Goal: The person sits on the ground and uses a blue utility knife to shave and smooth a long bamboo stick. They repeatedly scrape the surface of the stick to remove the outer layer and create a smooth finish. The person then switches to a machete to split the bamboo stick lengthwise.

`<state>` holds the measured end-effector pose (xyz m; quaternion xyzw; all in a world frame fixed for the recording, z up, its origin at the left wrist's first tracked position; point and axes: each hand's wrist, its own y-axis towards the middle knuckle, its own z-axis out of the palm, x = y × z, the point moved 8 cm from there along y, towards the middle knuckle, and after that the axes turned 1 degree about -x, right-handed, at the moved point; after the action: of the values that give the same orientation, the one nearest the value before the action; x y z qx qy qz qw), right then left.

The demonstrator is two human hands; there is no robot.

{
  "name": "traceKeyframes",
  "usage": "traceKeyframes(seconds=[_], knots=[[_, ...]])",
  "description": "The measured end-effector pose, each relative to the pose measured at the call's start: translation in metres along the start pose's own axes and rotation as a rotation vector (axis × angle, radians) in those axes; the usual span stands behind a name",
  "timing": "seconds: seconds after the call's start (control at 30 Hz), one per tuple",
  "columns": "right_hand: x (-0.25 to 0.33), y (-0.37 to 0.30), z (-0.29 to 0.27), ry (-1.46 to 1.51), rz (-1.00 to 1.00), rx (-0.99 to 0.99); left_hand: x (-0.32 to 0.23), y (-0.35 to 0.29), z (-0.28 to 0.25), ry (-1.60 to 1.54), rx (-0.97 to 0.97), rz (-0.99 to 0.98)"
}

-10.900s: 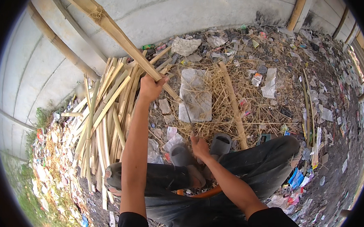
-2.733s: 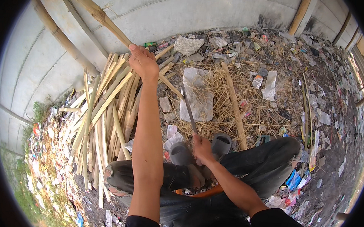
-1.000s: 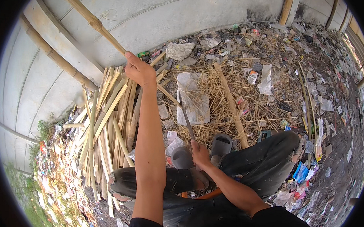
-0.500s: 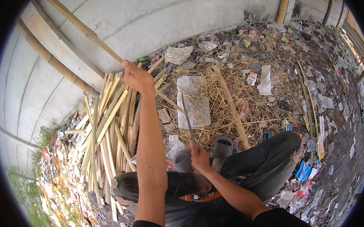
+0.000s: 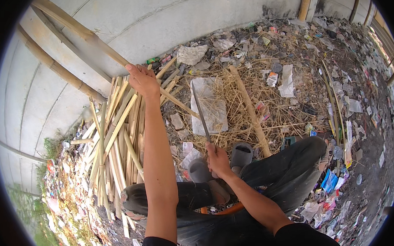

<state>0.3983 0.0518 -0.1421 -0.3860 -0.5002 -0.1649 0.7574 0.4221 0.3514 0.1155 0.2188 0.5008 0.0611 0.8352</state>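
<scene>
My left hand (image 5: 141,80), arm stretched forward, is closed around a long bamboo strip (image 5: 108,51). One end rises to the upper left past the wall; the other slants down over a pale flat slab (image 5: 212,119) on the ground. My right hand (image 5: 218,161) grips the handle of a long narrow knife (image 5: 200,109) just in front of my feet. Its blade points up and away, over the slab, and passes beside the strip's lower end; whether they touch I cannot tell. Dry bamboo shavings (image 5: 237,98) lie around the slab.
A heap of split bamboo strips (image 5: 117,137) lies left, beside a concrete wall (image 5: 166,20). A thicker bamboo piece (image 5: 250,110) lies right of the slab. My feet in grey slippers (image 5: 241,155) are close to the blade. Litter (image 5: 330,186) and a rock (image 5: 192,54) surround the spot.
My left hand has shifted slightly left, and the strip's upper part now looks broader, as if turned. The knife has moved a little up and left.
</scene>
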Motion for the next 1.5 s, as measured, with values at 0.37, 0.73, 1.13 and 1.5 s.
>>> traceKeyframes(seconds=[0.37,0.73,1.13,1.5], knots=[[-0.047,0.003,-0.005,-0.052,0.113,-0.02,0.004,0.0,0.016,-0.025,0.132,-0.068],[-0.017,0.006,-0.009,-0.321,-0.337,-0.201,0.0,-0.001,0.016,0.068,0.011,0.06],[-0.007,-0.001,-0.001,-0.035,-0.282,-0.135,-0.004,0.002,-0.011,0.098,-0.075,0.067],[0.01,-0.005,-0.017,-0.225,-0.566,-0.232,-0.006,0.001,-0.005,0.097,-0.102,0.062]])
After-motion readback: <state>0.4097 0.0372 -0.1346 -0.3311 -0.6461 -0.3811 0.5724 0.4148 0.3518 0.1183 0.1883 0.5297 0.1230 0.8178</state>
